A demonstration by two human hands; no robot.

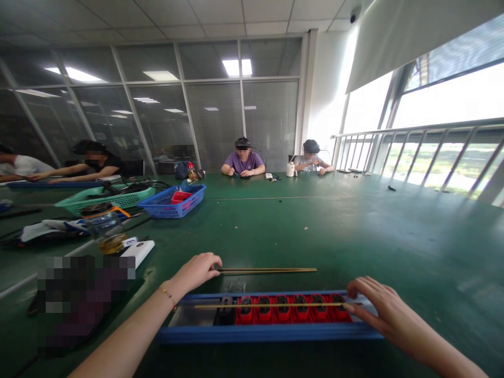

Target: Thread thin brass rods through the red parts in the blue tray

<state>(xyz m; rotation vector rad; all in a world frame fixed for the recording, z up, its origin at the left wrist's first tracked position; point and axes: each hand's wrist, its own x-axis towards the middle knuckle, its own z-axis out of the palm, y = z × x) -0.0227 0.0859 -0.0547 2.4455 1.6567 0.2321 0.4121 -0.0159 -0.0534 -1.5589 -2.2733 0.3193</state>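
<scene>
My left hand (201,270) is closed at the left end of a pair of thin wooden chopsticks (271,271), which lie level beyond the tray. Thumb and forefinger of my right hand (374,305) pinch the right end of another thin chopstick (275,305), which stretches leftward over the tray. The long blue tray (271,332) sits in front of me. Inside it stand several red holders (264,315) in a row with black pieces in them. At the row's left end is a dark holder (225,314), with a bare grey stretch of tray beyond it.
To the left lie a white power bank (139,254), a glass jar (105,228) and a pixelated dark object (84,299). Farther back are a blue basket (169,207) and a green basket (102,199) with cables. Several people sit around the green table (252,231); a railing (425,152) runs at right.
</scene>
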